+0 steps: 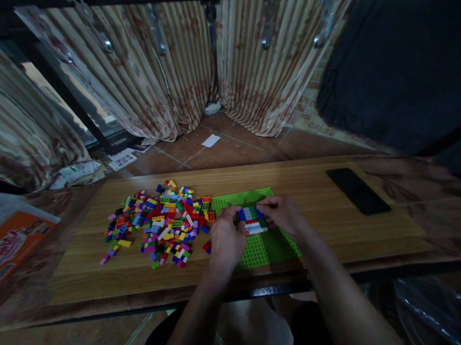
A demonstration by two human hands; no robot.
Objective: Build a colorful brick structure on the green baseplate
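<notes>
A green studded baseplate lies on the wooden board in front of me. On it sits a low block of toy bricks in rows of white, light blue, red, blue and green. My left hand rests over the plate's left part, its curled thumb and forefinger against the block's left side; what they hold, if anything, is hidden. From the right, my right hand pinches a small blue brick at the block's upper right corner. Its other fingers fold beneath, partly hidden.
Left of the baseplate spreads a pile of loose multicoloured bricks. A black phone-like slab lies on the right of the wooden board. At far left stands a clear box with an orange label. Papers lie beyond the board.
</notes>
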